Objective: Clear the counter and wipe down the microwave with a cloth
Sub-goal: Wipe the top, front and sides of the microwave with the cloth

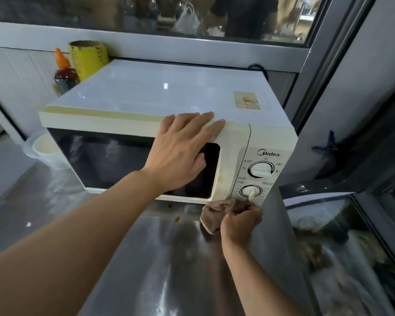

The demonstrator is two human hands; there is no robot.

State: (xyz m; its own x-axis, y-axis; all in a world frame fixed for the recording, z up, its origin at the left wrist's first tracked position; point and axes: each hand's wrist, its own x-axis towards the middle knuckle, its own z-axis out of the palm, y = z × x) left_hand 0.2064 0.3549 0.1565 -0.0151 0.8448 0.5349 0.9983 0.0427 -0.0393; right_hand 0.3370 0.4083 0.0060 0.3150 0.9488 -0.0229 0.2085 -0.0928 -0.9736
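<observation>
On the steel worktop [128, 258], the microwave [146, 106] stands toward the back edge. The left hand [180, 151] lies flat, fingers spread, on its door top; the right hand [240, 222] clutches the cloth [219, 210] at its lower right front corner.

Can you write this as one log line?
left hand: flat on microwave | right hand: presses cloth below lower dial
</observation>
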